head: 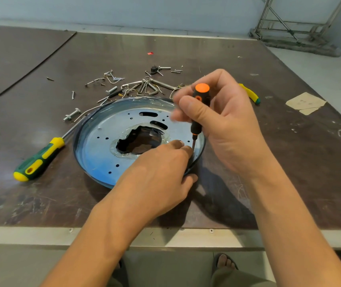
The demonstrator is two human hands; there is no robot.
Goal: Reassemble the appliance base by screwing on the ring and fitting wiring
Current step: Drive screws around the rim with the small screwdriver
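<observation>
View from above of a dark, scuffed table with two bare hands working at the centre of the frame.

A round, shallow metal base plate lies flat at the centre, bluish under a clear film, with small screw holes, two slots and a ragged opening in the middle. A dark ring runs round its rim.

The right hand, centre right, grips a short orange screwdriver held almost upright. Its fingers are blurred. The tip comes down on the plate's right edge. The left hand, reaching up from the lower centre, pinches that same edge, with its fingers on top beside the tip and its thumb at the outer rim. Whether a screw sits under the fingertips is hidden. The two hands are close together but not touching.

The plate looks thin, stiff and light, so it would probably slide or spin on the smooth table under a turning screwdriver. The rim beside the screw seems the best place to hold it, taking care with the sheet-metal edge.

A green and yellow screwdriver lies to the left, just beside the plate. Loose screws, bolts and bent clips are scattered above it. A second yellow handle shows behind the right hand, and a paper scrap lies at the right.
</observation>
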